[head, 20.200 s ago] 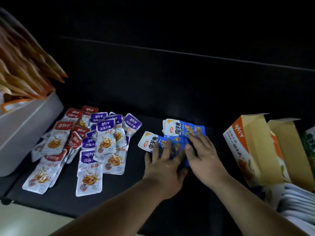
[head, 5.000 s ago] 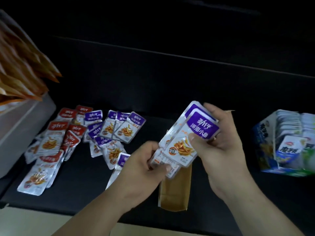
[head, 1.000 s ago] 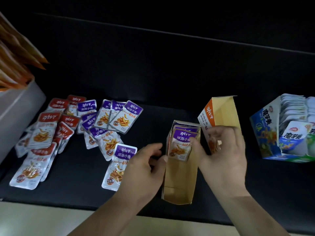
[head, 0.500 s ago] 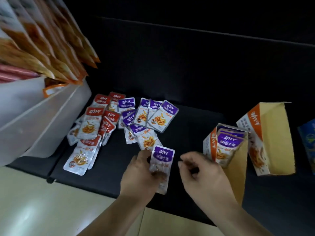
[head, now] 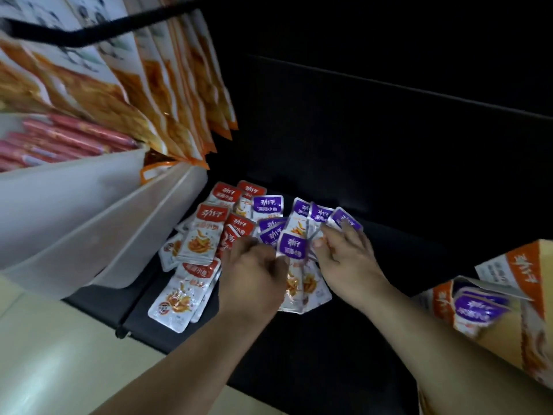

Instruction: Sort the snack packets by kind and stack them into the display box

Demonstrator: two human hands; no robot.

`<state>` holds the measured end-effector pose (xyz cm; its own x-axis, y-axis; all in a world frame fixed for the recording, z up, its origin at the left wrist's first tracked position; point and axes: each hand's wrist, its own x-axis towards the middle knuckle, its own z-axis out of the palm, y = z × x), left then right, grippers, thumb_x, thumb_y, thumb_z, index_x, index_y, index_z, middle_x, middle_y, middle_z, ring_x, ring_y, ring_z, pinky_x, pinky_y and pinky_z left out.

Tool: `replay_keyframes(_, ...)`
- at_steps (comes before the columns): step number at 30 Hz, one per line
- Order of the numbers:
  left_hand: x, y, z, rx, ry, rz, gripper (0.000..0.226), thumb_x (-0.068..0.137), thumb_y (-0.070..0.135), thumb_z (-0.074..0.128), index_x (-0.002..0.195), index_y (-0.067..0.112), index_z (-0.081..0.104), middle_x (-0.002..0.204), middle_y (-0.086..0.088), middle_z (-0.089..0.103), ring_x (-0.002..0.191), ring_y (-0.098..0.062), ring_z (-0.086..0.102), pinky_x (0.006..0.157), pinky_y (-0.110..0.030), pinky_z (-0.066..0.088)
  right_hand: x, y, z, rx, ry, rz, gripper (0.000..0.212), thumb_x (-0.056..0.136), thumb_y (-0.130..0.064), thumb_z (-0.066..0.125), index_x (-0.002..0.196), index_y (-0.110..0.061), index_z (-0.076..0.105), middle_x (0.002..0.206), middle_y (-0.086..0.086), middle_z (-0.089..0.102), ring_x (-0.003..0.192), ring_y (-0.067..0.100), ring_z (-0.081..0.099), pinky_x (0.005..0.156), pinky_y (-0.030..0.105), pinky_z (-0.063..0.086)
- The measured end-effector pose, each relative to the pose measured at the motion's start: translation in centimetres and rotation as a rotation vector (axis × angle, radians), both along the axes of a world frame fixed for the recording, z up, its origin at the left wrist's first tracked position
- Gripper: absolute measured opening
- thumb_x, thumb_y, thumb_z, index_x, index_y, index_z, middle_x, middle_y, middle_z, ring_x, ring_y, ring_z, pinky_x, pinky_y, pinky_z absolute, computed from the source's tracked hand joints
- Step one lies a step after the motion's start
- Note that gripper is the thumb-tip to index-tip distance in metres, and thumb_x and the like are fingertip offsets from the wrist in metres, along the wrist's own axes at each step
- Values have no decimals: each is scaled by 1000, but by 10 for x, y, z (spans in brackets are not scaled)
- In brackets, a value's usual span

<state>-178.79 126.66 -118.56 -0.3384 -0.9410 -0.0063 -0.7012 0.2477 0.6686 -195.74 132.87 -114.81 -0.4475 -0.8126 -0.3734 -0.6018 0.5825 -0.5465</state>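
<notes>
Sorting purples: well left of the display box (head: 519, 265), the left hand (head: 254, 274) has its grip curled round several purple packets (head: 294, 247), the right hand (head: 347, 259) rests an open grip on more; next, likely squaring and boxing them.

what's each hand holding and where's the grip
The left hand grips a few purple packets by their left edge, near the middle. The right hand lies spread on the loose packets, apparently gripping none.

Red-header packets (head: 209, 232), left: red band, silver-white body, orange food print.
Purple-header packets (head: 267, 205), centre: purple band, same silver body.
Display box (head: 443, 299), right: orange stripe, tan card.
Hanging bags (head: 167, 85), far left: orange and white.
Surface (head: 329, 339): black.
</notes>
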Motion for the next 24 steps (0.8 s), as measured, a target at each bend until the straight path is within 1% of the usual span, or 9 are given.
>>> replay_keyframes(2, -6, -5, -19, -17, -104, -60, 23, 92, 51, 55, 76, 34, 57, 118, 7, 66, 124, -18, 51, 96, -31, 41, 1, -15, -9, 88, 9, 93, 56, 103, -66, 17, 158, -54, 15, 170, -16, -15, 156, 22, -24, 127, 50, -9)
replay_keyframes(5, -12, -6, -33, -17, -87, -109, 17, 94, 43, 57, 88, 32, 68, 125, 10, 63, 123, -20, 54, 96, -29, 38, 6, -18, -21, 100, 43, 147, 55, 102, -68, 10, 156, -59, 11, 169, -20, -18, 152, 20, -33, 124, 51, -18)
replay_keyframes(12, -2, 20, -25, 7, 31, -170, 17, 90, 33, 56, 79, 32, 69, 113, 23, 63, 110, -9, 59, 94, -20, 40, 25, 33, -28, -58, 35, 136, 67, 95, -70, 0, 151, -54, 33, 165, -29, 4, 155, 8, -21, 129, 41, -7)
replay_keyframes(15, 8, 42, -18, -33, 88, -224, 10, 88, 29, 64, 84, 35, 71, 121, 28, 61, 106, 1, 58, 93, -16, 37, 29, 58, -24, -72, -98, 95, 52, 100, -63, 21, 149, -56, 34, 154, -43, 3, 152, -2, -22, 129, 35, 1)
replay_keyframes(17, 12, 47, -16, -39, 134, -209, 8, 86, 25, 74, 85, 32, 73, 122, 28, 63, 103, 5, 57, 91, -19, 42, 29, 71, -21, -182, -221, 18, 46, 104, -44, 49, 145, -59, 36, 152, -48, 11, 154, -5, -6, 125, 29, 25)
replay_keyframes(19, 13, 45, -13, 38, 172, -125, 11, 82, 28, 80, 78, 30, 70, 121, 26, 64, 104, 2, 60, 87, -24, 50, 27, 79, -23, -314, -285, -128, 64, 99, -23, 66, 146, -55, 38, 158, -37, 19, 151, -7, 14, 100, 9, 45)
replay_keyframes(20, 14, 44, -12, 99, 195, -64, 17, 82, 29, 82, 74, 29, 67, 120, 25, 62, 104, 0, 61, 84, -23, 52, 25, 82, -26, -312, -259, -179, 69, 96, -21, 70, 150, -49, 37, 162, -29, 16, 150, -6, 14, 93, 1, 42)
replay_keyframes(21, 15, 44, -11, 161, 220, -12, 20, 82, 28, 84, 73, 29, 66, 119, 24, 60, 104, 1, 61, 83, -20, 53, 24, 82, -29, -278, -213, -202, 71, 95, -26, 71, 154, -45, 35, 167, -22, 9, 152, -3, 9, 99, 2, 37)
replay_keyframes(24, 17, 45, -5, 178, 219, 66, 20, 84, 28, 83, 72, 30, 67, 107, 18, 58, 94, 0, 63, 78, -18, 52, 20, 78, -35, -102, -72, -123, 69, 99, -45, 60, 159, -42, 27, 172, -9, -7, 155, 7, -16, 120, 27, 9)
